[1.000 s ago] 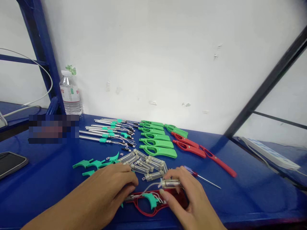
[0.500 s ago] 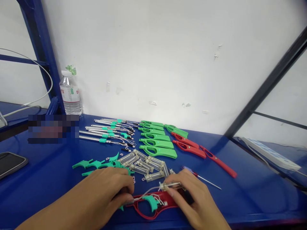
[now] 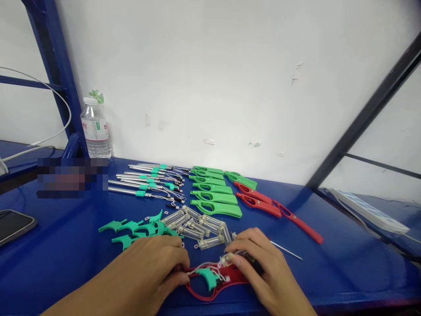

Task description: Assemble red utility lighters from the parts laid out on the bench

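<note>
A red lighter casing half (image 3: 204, 299) lies at the table's front edge, its hollow side facing up. In it sit a teal trigger (image 3: 208, 278) and thin white wires (image 3: 221, 273). My left hand (image 3: 166, 259) is closed at the casing's narrow left end, pinching a thin white tube (image 3: 196, 268); the fingertips hide the exact grip. Between the thumb and fingers of my right hand (image 3: 259, 263) is a clear lighter fuel tank (image 3: 226, 260), tilted above the casing's wider part. A dark piece (image 3: 251, 261) shows under the right palm, mostly covered.
Behind the hands lie several clear tanks (image 3: 212, 242) and teal triggers (image 3: 131, 225). Further back are metal lighter rods (image 3: 126, 190), green casings (image 3: 217, 209) and red casings (image 3: 259, 205). A screwdriver shaft (image 3: 286, 250) is at right, a phone (image 3: 15, 226) left, a bottle (image 3: 96, 131) behind.
My left hand has slid right along the casing's neck. My right hand has turned the tank and shifted slightly, now covering the screwdriver's handle. The white tube lies lower, nearer the casing.
</note>
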A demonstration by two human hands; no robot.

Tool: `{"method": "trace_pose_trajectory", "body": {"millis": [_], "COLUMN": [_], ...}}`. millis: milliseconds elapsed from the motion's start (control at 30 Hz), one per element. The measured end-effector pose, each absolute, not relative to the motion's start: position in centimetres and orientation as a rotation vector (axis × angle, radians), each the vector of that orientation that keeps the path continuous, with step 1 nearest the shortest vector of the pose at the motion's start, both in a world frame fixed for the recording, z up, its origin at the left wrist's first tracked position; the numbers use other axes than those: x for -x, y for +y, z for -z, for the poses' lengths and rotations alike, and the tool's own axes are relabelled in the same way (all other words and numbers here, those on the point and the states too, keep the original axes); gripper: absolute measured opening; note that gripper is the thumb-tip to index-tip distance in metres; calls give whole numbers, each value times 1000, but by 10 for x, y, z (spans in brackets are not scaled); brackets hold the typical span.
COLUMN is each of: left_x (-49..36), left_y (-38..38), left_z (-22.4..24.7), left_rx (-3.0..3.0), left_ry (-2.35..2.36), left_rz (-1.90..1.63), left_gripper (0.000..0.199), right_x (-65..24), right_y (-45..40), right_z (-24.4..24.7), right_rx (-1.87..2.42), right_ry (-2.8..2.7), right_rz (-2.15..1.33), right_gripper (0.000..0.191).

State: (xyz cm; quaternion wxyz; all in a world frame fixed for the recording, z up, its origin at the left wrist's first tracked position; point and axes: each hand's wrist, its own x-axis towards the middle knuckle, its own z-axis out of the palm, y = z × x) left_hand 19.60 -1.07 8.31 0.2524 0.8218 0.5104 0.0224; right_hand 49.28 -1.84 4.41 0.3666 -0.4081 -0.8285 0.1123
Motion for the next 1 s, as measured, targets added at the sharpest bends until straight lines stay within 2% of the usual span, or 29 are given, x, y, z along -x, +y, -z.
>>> {"method": "trace_pose_trajectory", "body": {"millis": [200,567,733,900,1000], "left_x": [-192,-175,-177,-194,-202], "left_y": [-7,0,-5,-10,-9], "left_z": [-91,-79,-65,-64,-66], "left_rx": [-2195,-2212,-2322,-2367,-2422], "left_ry": [1460,1430,1342,1306,1334], "left_rz": [-46,-182,-301,-254,-190], "left_gripper": [18,17,33,28,35], "right_x": [-492,-486,-486,-489,-489], "right_y": [-17,-21,-21,-20,-21], "right_z": [-41,-46,-46,-41,-39], "right_rx": [1013,975,992,995,1008], "right_ry": [-2208,-2299,-2277,-2286,-2280], "right_rz": [-300,-256,-283,-298,-329], "right_gripper": [15,32,28,17,8]}}
